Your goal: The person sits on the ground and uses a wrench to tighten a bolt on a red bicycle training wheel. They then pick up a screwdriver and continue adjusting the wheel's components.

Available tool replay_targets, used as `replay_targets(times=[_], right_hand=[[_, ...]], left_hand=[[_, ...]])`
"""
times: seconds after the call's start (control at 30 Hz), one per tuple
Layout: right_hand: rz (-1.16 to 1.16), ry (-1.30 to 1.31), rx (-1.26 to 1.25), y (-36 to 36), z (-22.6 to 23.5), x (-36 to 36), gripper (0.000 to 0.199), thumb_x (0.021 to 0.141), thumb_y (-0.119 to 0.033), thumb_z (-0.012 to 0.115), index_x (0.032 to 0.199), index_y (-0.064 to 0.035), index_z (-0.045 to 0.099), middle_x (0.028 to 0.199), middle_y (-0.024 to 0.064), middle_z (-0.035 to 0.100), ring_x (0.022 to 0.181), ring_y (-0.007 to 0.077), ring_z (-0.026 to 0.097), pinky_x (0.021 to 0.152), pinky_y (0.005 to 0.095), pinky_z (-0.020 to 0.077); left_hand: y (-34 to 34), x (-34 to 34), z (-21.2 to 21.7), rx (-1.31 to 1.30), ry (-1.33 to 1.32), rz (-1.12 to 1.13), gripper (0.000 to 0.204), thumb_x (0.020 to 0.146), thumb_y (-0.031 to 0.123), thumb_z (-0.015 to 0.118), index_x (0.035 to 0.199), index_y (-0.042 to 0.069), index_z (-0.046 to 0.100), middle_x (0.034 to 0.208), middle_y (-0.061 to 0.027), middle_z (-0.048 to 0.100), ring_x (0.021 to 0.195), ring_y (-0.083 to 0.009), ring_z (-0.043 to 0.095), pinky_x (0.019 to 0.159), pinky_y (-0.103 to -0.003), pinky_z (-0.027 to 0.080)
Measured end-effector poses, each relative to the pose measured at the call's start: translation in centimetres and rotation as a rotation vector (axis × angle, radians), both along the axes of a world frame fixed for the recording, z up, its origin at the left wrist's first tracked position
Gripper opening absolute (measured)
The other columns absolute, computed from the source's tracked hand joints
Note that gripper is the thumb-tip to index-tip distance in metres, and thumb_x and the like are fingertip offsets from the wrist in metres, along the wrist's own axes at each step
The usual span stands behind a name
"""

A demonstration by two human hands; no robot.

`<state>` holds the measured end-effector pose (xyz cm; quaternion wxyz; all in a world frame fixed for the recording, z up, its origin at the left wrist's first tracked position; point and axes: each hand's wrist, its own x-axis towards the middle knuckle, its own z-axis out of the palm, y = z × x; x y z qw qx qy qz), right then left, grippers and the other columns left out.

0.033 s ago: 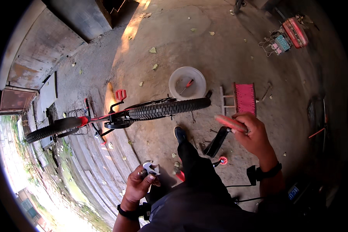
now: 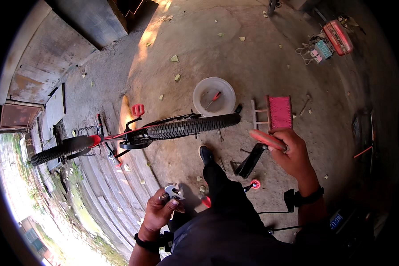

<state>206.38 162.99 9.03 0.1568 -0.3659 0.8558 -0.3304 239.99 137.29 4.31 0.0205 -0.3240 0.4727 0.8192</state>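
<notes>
Nothing moved since prior frame; left hand point(image 2: 160, 212) grips wrench point(image 2: 174, 191), right hand point(image 2: 291, 153) grips red handle point(image 2: 267, 139)—either could slip onto bike point(image 2: 164, 129) at 11 o'clock.

Left hand point(image 2: 162, 213) grips a metal wrench point(image 2: 174, 191); right hand point(image 2: 292, 153) holds a red handle point(image 2: 267, 139).

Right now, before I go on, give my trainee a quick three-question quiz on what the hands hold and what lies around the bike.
1. True or false: the left hand holds a metal wrench.
2. The right hand grips: A) a red-handled tool B) a white bowl C) a tyre.
3. What lies in the white bowl beyond the bicycle?

Key: 1 true. 2 A. 3 a small red-handled tool.
</notes>
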Motion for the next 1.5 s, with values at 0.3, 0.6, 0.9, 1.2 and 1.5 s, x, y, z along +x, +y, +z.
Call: replay_targets(times=[0.3,0.6,0.9,1.2,1.5], right_hand=[[-0.32,0.163,0.065,2.3,3.7,-4.7,0.036,0.079,0.003,0.069,0.114,-0.0002,0.066,0.108,0.0142,0.067,0.093,0.0257,0.067,0.082,0.0325,0.0532],[-0.246,0.132,0.041,2.3,3.4,-13.0,0.03,0.079,0.004,0.066,0.11,0.0017,0.068,0.107,0.014,0.066,0.095,0.0282,0.066,0.085,0.0336,0.0515],[0.016,0.017,-0.037,3.4,-2.9,-28.7,0.026,0.079,0.0,0.068,0.105,0.0014,0.068,0.102,0.0139,0.065,0.092,0.0281,0.065,0.083,0.0344,0.0518],[0.228,0.055,-0.049,1.0,-1.9,-38.2,0.024,0.08,0.0,0.069,0.104,0.0018,0.067,0.1,0.013,0.065,0.089,0.0277,0.064,0.081,0.0333,0.0518],[0.404,0.155,-0.094,-4.8,-2.1,-38.6,0.026,0.08,-0.001,0.069,0.106,0.0019,0.067,0.101,0.0105,0.065,0.085,0.022,0.063,0.078,0.0305,0.051]], left_hand=[[-3.9,-10.4,0.0,-0.031,0.082,-0.244,0.017,0.104,0.011,0.06,0.117,0.002,0.056,0.089,-0.007,0.068,0.077,-0.0164,0.068,0.072,-0.03,0.057],[-2.7,-15.4,-1.9,-0.016,-0.038,-0.242,0.021,0.104,0.014,0.063,0.12,0.003,0.056,0.087,-0.0049,0.067,0.075,-0.0137,0.068,0.069,-0.028,0.057],[7.8,-22.3,-3.2,-0.089,-0.258,0.094,0.02,0.103,0.012,0.063,0.119,0.002,0.058,0.087,-0.0024,0.066,0.073,-0.0096,0.064,0.069,-0.026,0.055],[17.1,-27.0,-1.7,-0.055,-0.282,0.288,0.018,0.103,0.013,0.063,0.116,0.002,0.058,0.086,-0.0057,0.066,0.072,-0.0133,0.067,0.067,-0.027,0.056],[18.1,-25.4,-5.7,-0.114,-0.278,0.35,0.021,0.102,0.018,0.067,0.114,0.003,0.06,0.081,-0.0016,0.066,0.073,-0.0102,0.067,0.069,-0.027,0.055]])
